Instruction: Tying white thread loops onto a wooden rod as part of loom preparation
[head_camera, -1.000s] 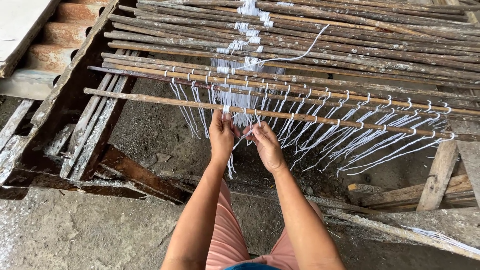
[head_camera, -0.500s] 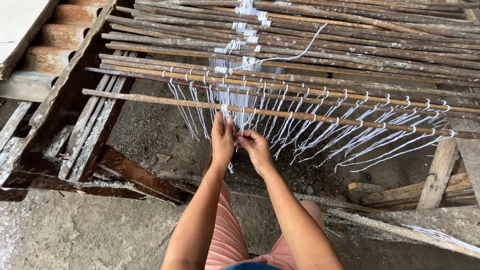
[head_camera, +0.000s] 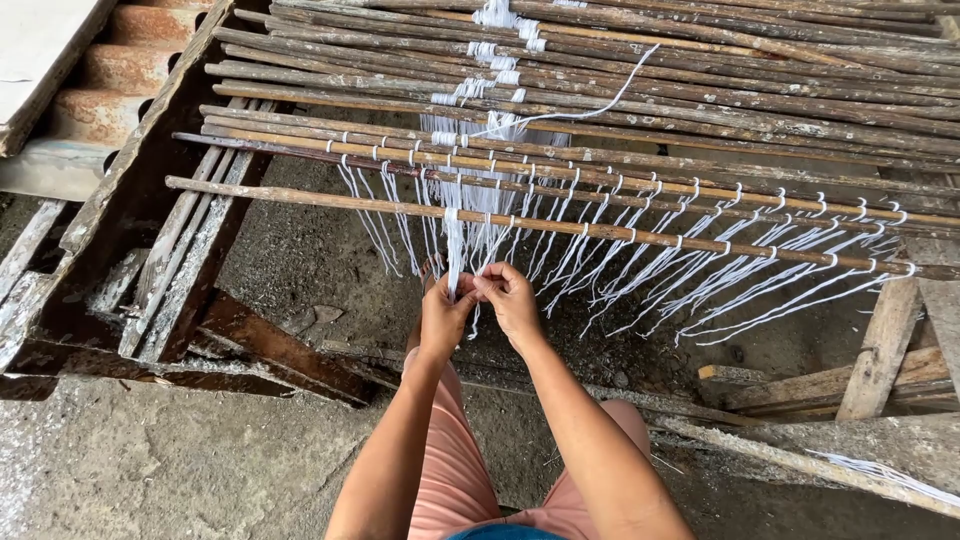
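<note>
From my remote seat I look down past pink shorts to both hands meeting below the nearest stick. My left hand and right hand each pinch the same white string, grip pressed tight on its lower end. The string runs straight up from them, away from me, to the stick, which lies left to right. Beyond, more sticks stretch crosswise, white strands hanging.
</note>
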